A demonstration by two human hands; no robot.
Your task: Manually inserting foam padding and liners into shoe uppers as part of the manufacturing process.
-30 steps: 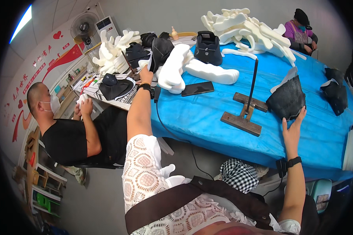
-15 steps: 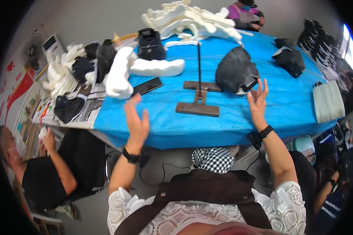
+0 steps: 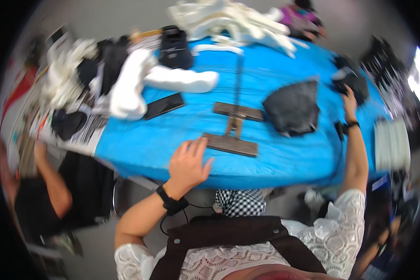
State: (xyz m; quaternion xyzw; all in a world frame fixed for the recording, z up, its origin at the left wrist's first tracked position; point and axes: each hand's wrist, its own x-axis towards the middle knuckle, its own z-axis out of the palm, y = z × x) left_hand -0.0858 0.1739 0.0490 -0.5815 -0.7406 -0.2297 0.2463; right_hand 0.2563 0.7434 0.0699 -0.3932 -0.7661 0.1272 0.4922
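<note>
My left hand [image 3: 189, 163] lies over the near edge of the blue-covered table, thumb apart and fingers stretched out. Its fingertips meet the near wooden bar of a stand [image 3: 231, 145] with a thin upright rod. Out to the right, my right hand [image 3: 350, 106] reaches a crumpled black fabric piece [image 3: 354, 84] with a pale patch. Its fingertips overlap the fabric's near side, and blur hides how closed they are. Between the stand and my right arm sits a dark grey, bag-like fabric piece [image 3: 291, 108], apart from both hands.
White padded shapes [image 3: 179, 78] and a black phone [image 3: 164, 106] lie left of the stand. A black bag [image 3: 175, 49] stands behind them. White pieces [image 3: 228, 21] are heaped at the far edge. A pale stacked bundle [image 3: 391, 144] is at right. People sit around the table.
My right hand has left the grey fabric piece and moved right to the black one. That grey piece sits turned differently. My left hand has come down and right to the stand. The view has shifted.
</note>
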